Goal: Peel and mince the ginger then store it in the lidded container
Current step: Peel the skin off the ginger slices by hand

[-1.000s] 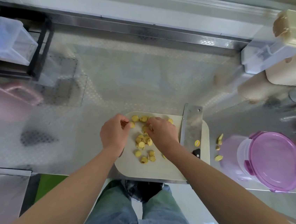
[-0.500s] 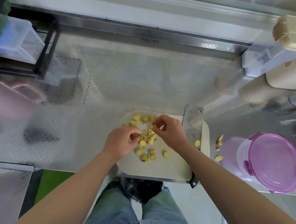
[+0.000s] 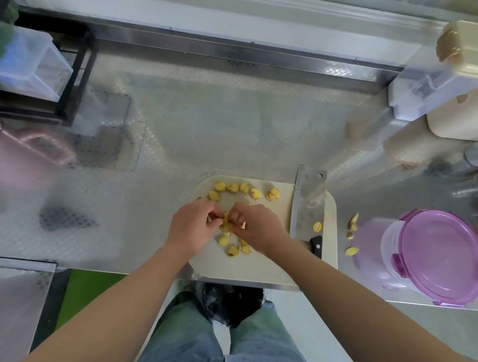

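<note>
Pinching ginger slices (image 3: pixel 233 187) | left hand (image 3: pixel 192 224) | right hand (image 3: pixel 256 227) | cleaver (image 3: pixel 307 205) sticker (image 3: pixel 317 226) illegible

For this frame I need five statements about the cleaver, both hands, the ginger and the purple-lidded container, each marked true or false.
1. The cleaver lies on the cutting board with no hand on it. True.
2. The purple lid is off the container. False: the lid sits on the container.
3. The left hand and the right hand both pinch ginger slices in the middle of the board. True.
4. The ginger is already minced fine. False: it is in round slices.
5. Ginger scraps lie on the counter between the board and the container. True.
</note>
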